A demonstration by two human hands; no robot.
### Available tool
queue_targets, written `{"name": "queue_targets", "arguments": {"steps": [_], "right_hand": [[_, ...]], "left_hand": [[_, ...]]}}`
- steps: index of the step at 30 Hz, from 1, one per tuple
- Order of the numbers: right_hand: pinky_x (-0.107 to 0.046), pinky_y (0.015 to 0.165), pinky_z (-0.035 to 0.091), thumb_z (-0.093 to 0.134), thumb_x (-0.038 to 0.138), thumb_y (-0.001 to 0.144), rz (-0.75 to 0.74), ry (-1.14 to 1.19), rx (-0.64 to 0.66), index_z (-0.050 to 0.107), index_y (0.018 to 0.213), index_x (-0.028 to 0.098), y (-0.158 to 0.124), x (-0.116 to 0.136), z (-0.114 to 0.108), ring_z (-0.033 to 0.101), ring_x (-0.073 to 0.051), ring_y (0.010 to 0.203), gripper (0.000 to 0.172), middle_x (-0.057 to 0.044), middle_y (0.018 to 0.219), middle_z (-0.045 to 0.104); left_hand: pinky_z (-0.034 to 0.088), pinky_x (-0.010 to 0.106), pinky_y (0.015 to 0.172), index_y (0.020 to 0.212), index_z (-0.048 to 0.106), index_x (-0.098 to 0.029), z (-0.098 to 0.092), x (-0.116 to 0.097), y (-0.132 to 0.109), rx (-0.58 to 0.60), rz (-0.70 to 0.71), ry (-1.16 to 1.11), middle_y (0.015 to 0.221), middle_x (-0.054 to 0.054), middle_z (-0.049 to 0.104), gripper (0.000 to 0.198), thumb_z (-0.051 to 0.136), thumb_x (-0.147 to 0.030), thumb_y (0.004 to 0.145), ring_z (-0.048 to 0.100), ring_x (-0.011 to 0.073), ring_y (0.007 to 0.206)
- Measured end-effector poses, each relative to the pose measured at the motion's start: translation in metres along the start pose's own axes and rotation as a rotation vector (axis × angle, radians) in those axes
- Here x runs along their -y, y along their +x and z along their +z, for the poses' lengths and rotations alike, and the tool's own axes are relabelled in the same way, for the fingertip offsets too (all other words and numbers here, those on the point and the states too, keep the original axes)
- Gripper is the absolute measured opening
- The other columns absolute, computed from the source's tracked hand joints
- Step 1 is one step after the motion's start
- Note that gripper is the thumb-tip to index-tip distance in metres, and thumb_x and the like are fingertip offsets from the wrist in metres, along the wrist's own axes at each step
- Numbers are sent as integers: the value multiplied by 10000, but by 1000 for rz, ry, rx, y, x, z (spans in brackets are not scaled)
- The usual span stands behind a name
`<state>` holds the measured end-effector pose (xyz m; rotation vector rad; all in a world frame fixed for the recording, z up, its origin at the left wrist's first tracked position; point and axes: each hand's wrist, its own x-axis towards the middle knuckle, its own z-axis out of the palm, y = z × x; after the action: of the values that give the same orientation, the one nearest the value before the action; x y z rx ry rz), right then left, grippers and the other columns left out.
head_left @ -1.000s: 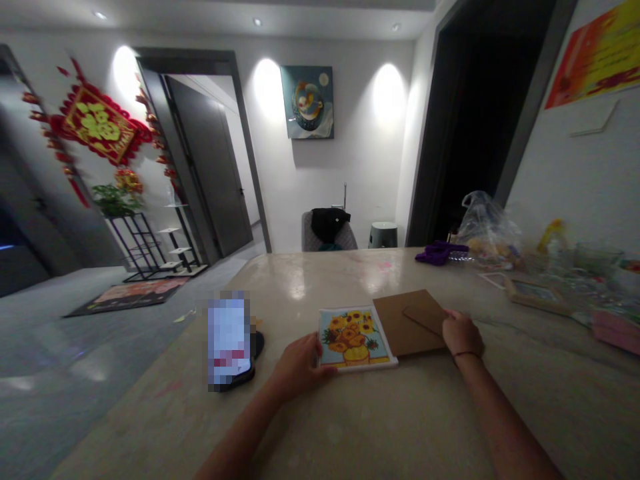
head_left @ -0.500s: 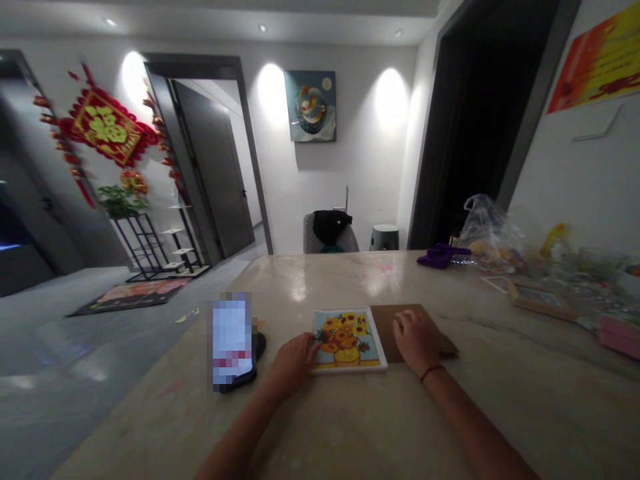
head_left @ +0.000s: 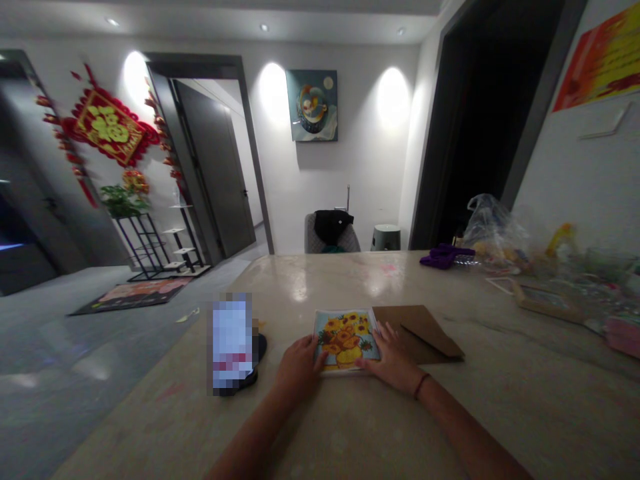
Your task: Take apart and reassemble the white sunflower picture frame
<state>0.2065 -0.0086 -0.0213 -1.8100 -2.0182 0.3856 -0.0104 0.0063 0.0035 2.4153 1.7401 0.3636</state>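
A white-edged sunflower picture (head_left: 345,337) lies face up on the table in front of me. My left hand (head_left: 301,363) holds its left edge, the thumb over the lower left corner. On the opposite side my right hand (head_left: 393,357) grips the right edge, with its thumb on the lower right of the picture and its fingers along the border. Partly under my right hand and just right of the picture rests a brown backing board (head_left: 420,327); a slanting flap shows on it.
A lit phone (head_left: 233,343) stands propped to the left. At the right are a purple cloth item (head_left: 445,256), a clear plastic bag (head_left: 495,227), a wooden frame (head_left: 545,303) and a pink box (head_left: 623,333). A chair (head_left: 313,233) stands beyond the table (head_left: 330,433).
My right hand has moved left from the brown board onto the right edge of the sunflower picture, uncovering the board's flap. My left hand stays at the left edge, thumb further over the picture.
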Motion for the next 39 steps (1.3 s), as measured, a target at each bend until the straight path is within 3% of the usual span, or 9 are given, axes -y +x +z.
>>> {"name": "queue_targets", "arguments": {"steps": [8,12,14,18,22,29,33,36,39], "right_hand": [[-449,1038,130,575,659,529,-5,79,34,351,1305,137,2,-6,0,107,-311,1312,961,-156,1433,167],[-442,1038,147,518,688,579,-10,74,-5,410,1268,108,1,-5,-6,121,-314,1309,907,-175,1416,210],[-429,1034,178,473,683,634,-36,75,-37,473,1222,124,0,-1,-10,214,-304,1285,812,-168,1379,304],[-368,975,313,393,583,764,-119,103,-182,426,1256,162,-2,5,-13,429,-241,1155,649,-127,1260,468],[-379,913,384,448,503,767,-116,153,-390,281,1329,174,1,7,-10,470,-248,1096,672,-124,1229,468],[-341,761,478,503,317,714,30,543,-610,391,1240,146,11,6,1,581,-195,832,564,-134,1114,531],[-312,650,502,526,234,638,192,783,-525,522,1111,106,17,-4,5,620,-189,702,491,-94,887,654],[-310,666,501,555,254,613,168,903,-450,623,866,124,18,-8,1,635,-209,729,293,-76,793,682],[-322,674,497,587,314,623,109,955,-467,623,794,140,15,-3,-8,637,-214,739,246,-81,804,686]], "left_hand": [[311,346,968,1214,481,-154,-2,-1,-3,-12,-3,-5,1236,142,509,466,357,-384,828,457,241,1139],[320,357,961,1226,465,-136,-1,-1,-3,-2,11,14,1236,160,502,473,350,-371,833,458,251,1136],[327,349,956,1226,465,-139,-2,-1,-2,3,13,33,1227,156,508,470,342,-372,837,463,248,1131],[330,352,953,1216,478,-138,-3,-2,-3,12,35,60,1213,166,512,458,334,-359,841,471,250,1123],[323,352,960,1225,470,-148,-3,-3,-4,13,18,65,1230,163,498,469,353,-374,831,462,253,1131],[312,338,969,1240,448,-159,0,-3,-2,38,-12,97,1257,136,484,472,370,-362,822,452,230,1141],[324,330,961,1237,450,-169,0,-4,-3,29,-10,129,1256,133,485,463,356,-373,832,459,222,1137],[324,329,960,1249,434,-178,-1,-4,-4,12,-21,99,1259,125,489,470,368,-381,831,461,219,1142],[349,314,936,1341,271,-162,2,-3,-2,-22,-89,-39,1239,120,516,550,379,-354,836,483,203,1126]]}}
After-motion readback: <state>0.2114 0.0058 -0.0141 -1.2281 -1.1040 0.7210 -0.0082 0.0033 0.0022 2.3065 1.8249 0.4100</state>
